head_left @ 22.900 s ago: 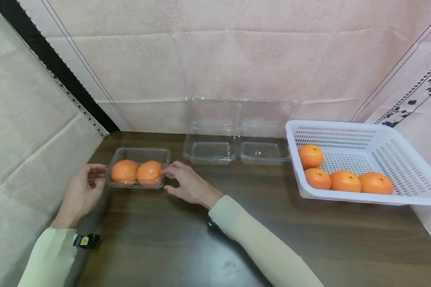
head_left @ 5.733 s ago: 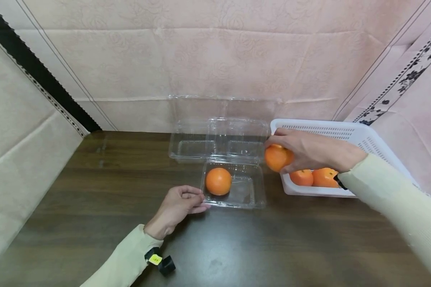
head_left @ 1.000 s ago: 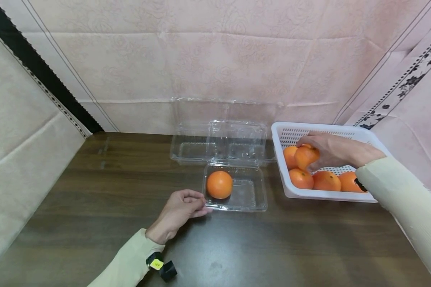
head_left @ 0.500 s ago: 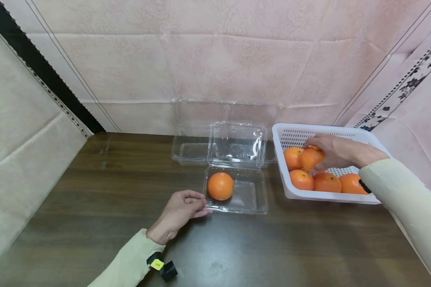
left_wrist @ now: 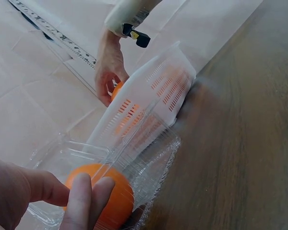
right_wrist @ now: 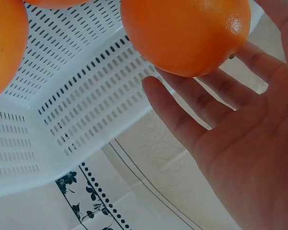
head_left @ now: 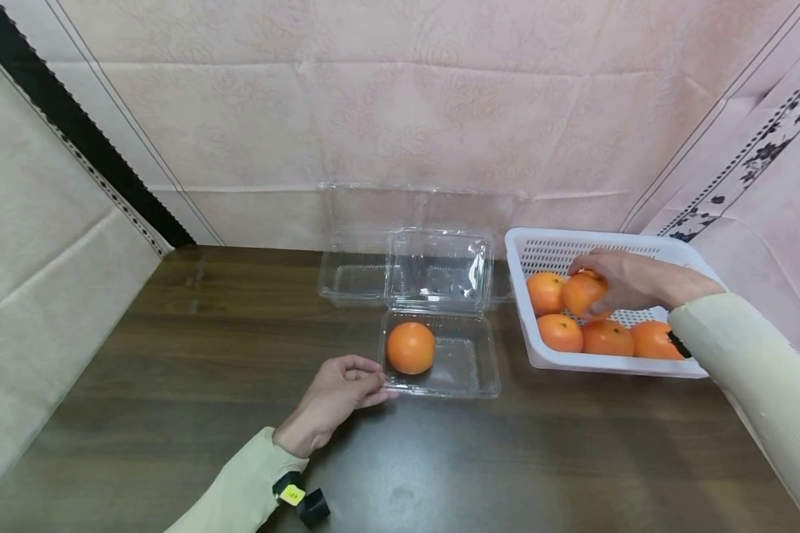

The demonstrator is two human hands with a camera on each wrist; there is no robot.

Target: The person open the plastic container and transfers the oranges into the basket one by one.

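Note:
An open clear plastic clamshell container (head_left: 463, 363) sits mid-table with its lid (head_left: 440, 270) raised behind it. One orange (head_left: 410, 348) rests in its left half. My left hand (head_left: 336, 400) pinches the container's front left corner, thumb and fingers at the rim; the left wrist view has these fingers in front of the orange. Inside the white basket (head_left: 640, 366), my right hand (head_left: 630, 280) holds another orange (head_left: 584, 294) by its sides. In the right wrist view, fingers (right_wrist: 182, 110) curve under that orange, with the basket's slotted wall beyond. Several more oranges (head_left: 607, 338) lie along the basket's left and front sides.
Two more open clear containers (head_left: 353, 281) stand at the back of the brown table (head_left: 173, 385), partly behind the raised lid. Pale cloth (head_left: 400, 126) hangs along the back and both sides. The basket stands close to the containers' right side.
The two-orange container from the left is gone from there; an open one with one orange stands mid-table. My right hand has carried its orange from the basket's left rim rightward inside.

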